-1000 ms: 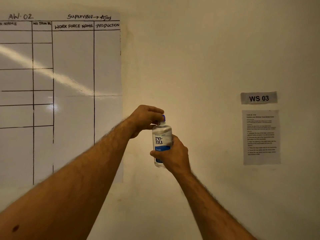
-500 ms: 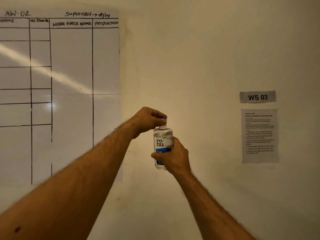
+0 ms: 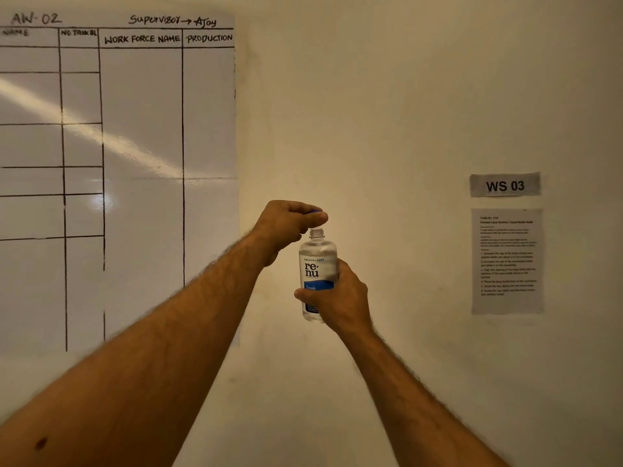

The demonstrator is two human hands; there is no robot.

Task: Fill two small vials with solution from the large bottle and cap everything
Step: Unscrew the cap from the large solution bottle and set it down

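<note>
A clear bottle (image 3: 317, 261) with a white and blue "renu fresh" label is held upright in front of the wall. My right hand (image 3: 340, 298) grips its lower half from the right. Its threaded neck stands bare and uncapped. Just above the neck, my left hand (image 3: 290, 224) pinches the blue cap (image 3: 316, 212), of which only a sliver shows between the fingers. No vials are in view.
A whiteboard (image 3: 141, 129) with a hand-drawn table covers the wall at the left. A "WS 03" label (image 3: 505, 185) and a printed instruction sheet (image 3: 506, 261) hang on the wall at the right. No table or counter shows.
The cap sat on the bottle under my left hand's fingers before. Now the left hand has lifted it off, and the bare neck shows below it.
</note>
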